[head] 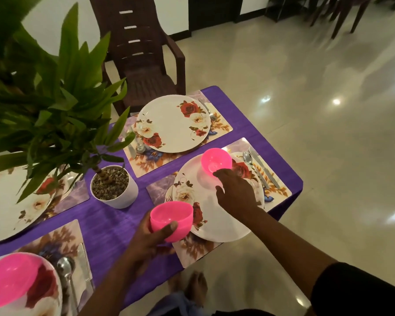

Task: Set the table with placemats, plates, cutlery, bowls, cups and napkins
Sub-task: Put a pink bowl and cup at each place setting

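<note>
Near the table edge, left hand [146,238] fingers grip a pink bowl [172,218]; right hand [235,192] spread.

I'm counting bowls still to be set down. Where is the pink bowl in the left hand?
Head view, lower centre: the left hand grips the pink bowl over the near-left rim of the nearest floral plate.

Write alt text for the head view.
The right hand touches a pink bowl on a floral plate while the left hand holds another pink bowl above the purple table, beside a potted plant.
</note>
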Motion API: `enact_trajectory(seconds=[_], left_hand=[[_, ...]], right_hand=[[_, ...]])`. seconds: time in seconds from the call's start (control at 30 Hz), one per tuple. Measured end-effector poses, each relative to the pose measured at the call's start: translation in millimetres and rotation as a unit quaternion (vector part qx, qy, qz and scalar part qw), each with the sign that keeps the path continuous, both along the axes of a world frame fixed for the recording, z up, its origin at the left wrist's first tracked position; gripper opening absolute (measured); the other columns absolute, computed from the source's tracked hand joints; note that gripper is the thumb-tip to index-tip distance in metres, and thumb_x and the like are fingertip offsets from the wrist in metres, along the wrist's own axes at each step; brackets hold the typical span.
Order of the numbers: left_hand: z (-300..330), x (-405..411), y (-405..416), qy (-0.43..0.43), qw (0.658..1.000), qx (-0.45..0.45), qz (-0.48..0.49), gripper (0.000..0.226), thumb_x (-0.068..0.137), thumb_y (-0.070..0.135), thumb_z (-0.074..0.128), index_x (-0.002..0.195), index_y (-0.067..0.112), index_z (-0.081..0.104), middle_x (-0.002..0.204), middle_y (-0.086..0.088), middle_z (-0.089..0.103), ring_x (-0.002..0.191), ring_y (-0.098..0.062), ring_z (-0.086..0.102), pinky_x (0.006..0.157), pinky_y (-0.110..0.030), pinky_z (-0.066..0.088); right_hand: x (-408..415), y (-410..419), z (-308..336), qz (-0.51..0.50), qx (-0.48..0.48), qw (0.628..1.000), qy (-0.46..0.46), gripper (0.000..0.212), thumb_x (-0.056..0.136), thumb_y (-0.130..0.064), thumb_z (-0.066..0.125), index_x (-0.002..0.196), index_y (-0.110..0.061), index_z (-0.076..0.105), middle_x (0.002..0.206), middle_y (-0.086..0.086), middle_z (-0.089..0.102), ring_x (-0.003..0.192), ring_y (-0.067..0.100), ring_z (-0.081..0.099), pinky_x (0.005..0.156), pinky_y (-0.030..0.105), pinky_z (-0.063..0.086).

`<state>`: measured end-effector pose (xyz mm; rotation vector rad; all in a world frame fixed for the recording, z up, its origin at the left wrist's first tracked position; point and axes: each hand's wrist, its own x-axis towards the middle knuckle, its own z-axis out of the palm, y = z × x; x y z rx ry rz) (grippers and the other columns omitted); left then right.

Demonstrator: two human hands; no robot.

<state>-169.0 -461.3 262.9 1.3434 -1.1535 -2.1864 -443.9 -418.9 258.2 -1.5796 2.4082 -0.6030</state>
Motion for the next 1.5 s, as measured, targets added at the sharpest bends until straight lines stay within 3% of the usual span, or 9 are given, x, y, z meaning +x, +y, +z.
enact_trajectory(seconds=[0.17, 0.43, 0.67, 0.83, 0.93, 1.03, 1.1, 1.27, 1.5], left_hand=[[-5.6, -2.0, -10.0, 0.005, 1.0, 0.001, -0.017, 0.097, 0.042, 0.053, 0.103, 0.129, 0.036, 0.062, 0.12, -0.008, 0.072, 0.102, -0.035, 0.074, 0.06, -0.042, 0.06], [-15.4, 2.8, -41.0, -0.002, 0.999, -0.001, -0.036, 0.102, 0.045, 0.053, 0.102, 0.135, 0.031, 0.059, 0.126, -0.012, 0.069, 0.102, -0.037, 0.073, 0.062, -0.044, 0.06], [-17.0, 0.1, -59.0, -0.003, 0.998, 0.018, -0.061, 0.105, 0.04, 0.053, 0.103, 0.133, 0.034, 0.059, 0.126, -0.009, 0.069, 0.108, -0.038, 0.072, 0.064, -0.045, 0.061], [-16.7, -4.2, -71.1, -0.002, 0.998, 0.017, -0.059, 0.107, 0.037, 0.056, 0.103, 0.132, 0.036, 0.058, 0.126, -0.009, 0.068, 0.108, -0.037, 0.072, 0.064, -0.045, 0.061], [-18.3, -5.8, -72.3, 0.0, 0.998, 0.028, -0.06, 0.103, 0.041, 0.057, 0.101, 0.132, 0.036, 0.059, 0.125, -0.01, 0.069, 0.103, -0.035, 0.073, 0.061, -0.042, 0.06], [-17.6, -15.4, -76.0, 0.021, 0.996, 0.063, -0.057, 0.103, 0.047, 0.059, 0.1, 0.136, 0.031, 0.057, 0.13, -0.019, 0.066, 0.098, -0.038, 0.074, 0.054, -0.036, 0.057], [-16.4, -23.8, -81.9, 0.052, 0.991, 0.106, -0.067, 0.102, 0.054, 0.058, 0.098, 0.141, 0.028, 0.053, 0.133, -0.022, 0.064, 0.1, -0.044, 0.073, 0.051, -0.033, 0.056], [-19.3, -25.2, -94.1, 0.139, 0.969, 0.169, -0.11, 0.083, 0.077, 0.06, 0.085, 0.145, 0.029, 0.05, 0.137, -0.026, 0.063, 0.111, -0.057, 0.065, 0.047, -0.026, 0.052], [-9.5, -31.4, -105.9, 0.135, 0.979, 0.117, -0.097, 0.089, 0.075, 0.06, 0.085, 0.147, 0.024, 0.048, 0.129, -0.028, 0.066, 0.104, -0.051, 0.07, 0.049, -0.026, 0.053]], right_hand=[[-14.7, -15.4, -7.6, -0.047, 0.046, 0.997, -0.048, 0.048, 0.093, -0.016, 0.072, 0.139, -0.022, 0.062, 0.141, 0.0, 0.064, 0.124, 0.022, 0.063, 0.107, 0.043, 0.049], [-27.8, -19.3, -22.7, -0.099, 0.055, 0.993, -0.027, 0.016, 0.096, -0.02, 0.07, 0.111, -0.017, 0.075, 0.115, 0.003, 0.074, 0.101, 0.02, 0.068, 0.092, 0.028, 0.05], [-33.7, -22.3, -18.0, -0.108, 0.072, 0.991, -0.017, 0.02, 0.098, -0.022, 0.068, 0.117, -0.018, 0.072, 0.118, 0.001, 0.073, 0.103, 0.018, 0.068, 0.097, 0.036, 0.055], [-32.7, -25.4, -3.8, -0.108, 0.066, 0.992, 0.016, 0.038, 0.094, -0.027, 0.072, 0.132, -0.024, 0.066, 0.134, -0.002, 0.068, 0.115, 0.02, 0.067, 0.1, 0.045, 0.056], [-18.2, -29.2, 9.7, -0.123, 0.042, 0.992, -0.001, 0.034, 0.092, -0.028, 0.074, 0.126, -0.03, 0.069, 0.13, -0.012, 0.068, 0.109, 0.012, 0.068, 0.1, 0.039, 0.055], [0.7, -36.0, 34.9, -0.03, 0.039, 0.978, -0.204, 0.02, 0.092, -0.031, 0.076, 0.111, -0.036, 0.074, 0.114, -0.028, 0.068, 0.08, 0.0, 0.071, 0.078, 0.013, 0.049], [12.1, -40.6, 53.6, 0.053, 0.058, 0.938, -0.337, 0.02, 0.094, -0.029, 0.073, 0.114, -0.03, 0.075, 0.116, -0.018, 0.073, 0.078, 0.007, 0.075, 0.059, 0.011, 0.05], [26.7, -49.2, 67.4, 0.134, 0.094, 0.934, -0.317, 0.021, 0.098, -0.02, 0.069, 0.118, -0.019, 0.076, 0.111, -0.013, 0.073, 0.084, -0.002, 0.071, 0.071, 0.015, 0.055], [5.8, -77.0, 65.5, 0.177, 0.11, 0.932, -0.297, 0.018, 0.097, -0.022, 0.071, 0.112, -0.025, 0.079, 0.104, -0.019, 0.074, 0.095, 0.001, 0.069, 0.076, 0.011, 0.051]])
